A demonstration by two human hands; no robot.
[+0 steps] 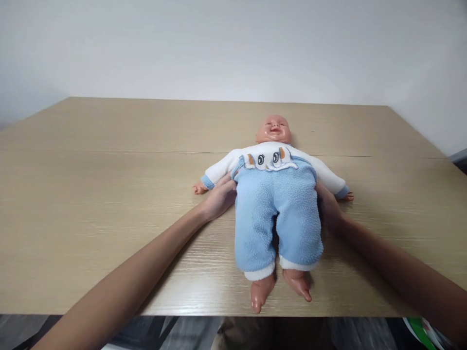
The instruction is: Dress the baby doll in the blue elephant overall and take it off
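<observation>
The left hand and right hand flank the doll; even side support suits it; whether fingers spread cannot be told.

Doll on its back on counter, slightly right of view's middle. Head toward wall behind counter, feet toward near edge. Arms spread left and right. Left hand against doll's left-of-view side, right hand against opposite side. Person's legs below near edge, before doll's feet.
</observation>
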